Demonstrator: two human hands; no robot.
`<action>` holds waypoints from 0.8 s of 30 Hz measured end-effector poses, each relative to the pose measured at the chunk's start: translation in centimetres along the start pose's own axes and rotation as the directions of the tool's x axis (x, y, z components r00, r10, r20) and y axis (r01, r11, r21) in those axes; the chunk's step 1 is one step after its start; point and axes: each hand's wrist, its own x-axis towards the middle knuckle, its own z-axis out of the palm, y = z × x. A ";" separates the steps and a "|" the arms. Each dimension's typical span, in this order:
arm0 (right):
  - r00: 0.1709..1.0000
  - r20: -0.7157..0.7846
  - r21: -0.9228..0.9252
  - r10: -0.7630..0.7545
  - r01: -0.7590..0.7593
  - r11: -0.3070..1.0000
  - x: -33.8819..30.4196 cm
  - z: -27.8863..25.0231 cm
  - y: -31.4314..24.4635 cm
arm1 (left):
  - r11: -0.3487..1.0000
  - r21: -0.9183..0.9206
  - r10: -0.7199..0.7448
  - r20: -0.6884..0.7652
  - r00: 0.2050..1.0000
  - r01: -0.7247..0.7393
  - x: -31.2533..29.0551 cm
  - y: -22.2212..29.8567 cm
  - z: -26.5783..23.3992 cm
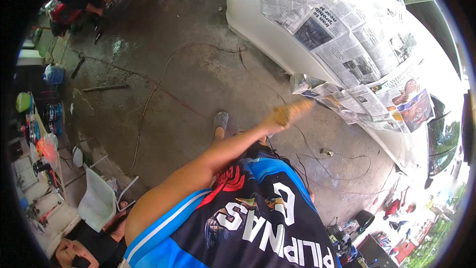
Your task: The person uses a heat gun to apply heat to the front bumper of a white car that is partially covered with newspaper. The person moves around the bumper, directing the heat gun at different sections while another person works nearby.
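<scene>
Well left of the white car (248,12), a smooth plastic chair (96,201); nearer, a thin cable (201,44) curls over stained concrete (198,87). Near the car, the left hand (271,123) grips a blurred, rounded tan thing (296,111). Creased newspaper (347,34) drapes the car; the right hand's grip I cannot tell.

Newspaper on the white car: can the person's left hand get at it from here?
Probably yes: the left hand is stretched out toward the newspaper, with no obstacle visible in between. The blurred yellow thing it seems to hold might hinder grasping.
</scene>
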 end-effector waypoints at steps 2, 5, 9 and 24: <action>1.000 -0.012 -0.027 -0.012 0.012 1.000 -0.1 -0.5 -0.4 | 0.980 0.174 -0.076 -0.101 0.992 0.093 0.4 -2.8 -3.9; 0.989 -0.102 -0.182 -0.104 0.084 0.980 0.1 -0.8 -1.3 | 0.857 -0.149 -0.516 -0.257 0.817 0.494 0.5 -5.9 -12.5; 0.931 0.033 -0.097 0.363 -0.359 0.928 1.6 -1.2 -3.2 | 0.712 -0.604 -0.681 -0.466 0.565 0.360 0.9 -5.0 -23.4; 0.834 0.190 0.916 0.518 0.039 -0.399 2.3 -3.7 -5.0 | 0.845 0.081 -0.534 0.182 0.825 0.529 -3.2 -8.4 -5.6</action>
